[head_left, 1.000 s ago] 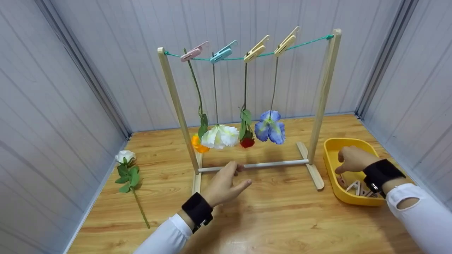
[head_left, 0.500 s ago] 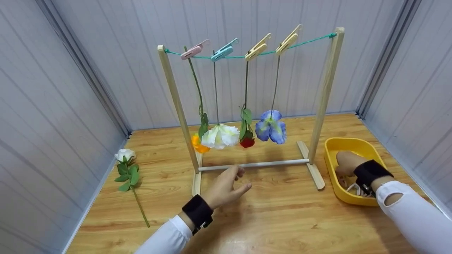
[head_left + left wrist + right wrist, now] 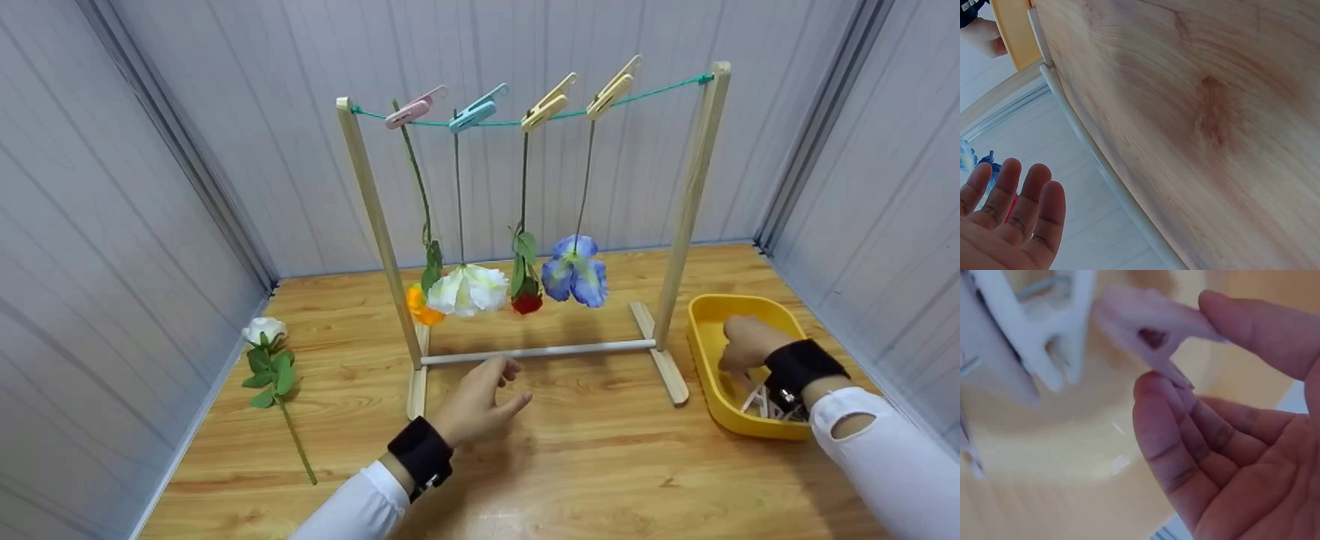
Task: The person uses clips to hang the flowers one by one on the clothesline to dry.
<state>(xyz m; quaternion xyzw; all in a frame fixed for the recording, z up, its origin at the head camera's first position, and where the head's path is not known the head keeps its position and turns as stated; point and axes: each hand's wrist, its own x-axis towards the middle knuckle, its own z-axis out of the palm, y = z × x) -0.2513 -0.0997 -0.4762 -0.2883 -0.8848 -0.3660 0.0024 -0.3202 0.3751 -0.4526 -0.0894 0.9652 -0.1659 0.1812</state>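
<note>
From the head view, no writing or label could be read on anything. The right hand (image 3: 750,339) reached down into the yellow tray (image 3: 709,352) at the right edge of the worktop (image 3: 600,465), where pale clothespins (image 3: 759,399) lay in a loose heap just beneath its fingers; whether it held one could not be told from here. The left hand (image 3: 476,401) hovered above the worktop near the middle, fingers relaxed and slightly parted, holding nothing, just near of the white crossbar (image 3: 540,351) of the wooden rack (image 3: 686,210). Four flowers hung head-down from a green line (image 3: 652,91), each clipped by a peg. A white rose (image 3: 266,334) lay on the worktop at the far left, well apart from both hands.

From the left wrist view, the left hand (image 3: 1005,225) showed straight, loosely spread fingers, empty, with the crossbar (image 3: 1089,149) running beside it and the tray's (image 3: 1012,34) yellow edge far off.

From the right wrist view, the right hand (image 3: 1230,427) pinched a pale pink clothespin (image 3: 1154,329) between thumb and fingertips, inside the tray (image 3: 1072,439). The clothespin was blurred, plastic-looking, with an opening in its middle. White clothespins (image 3: 1027,343) lay to its left.
</note>
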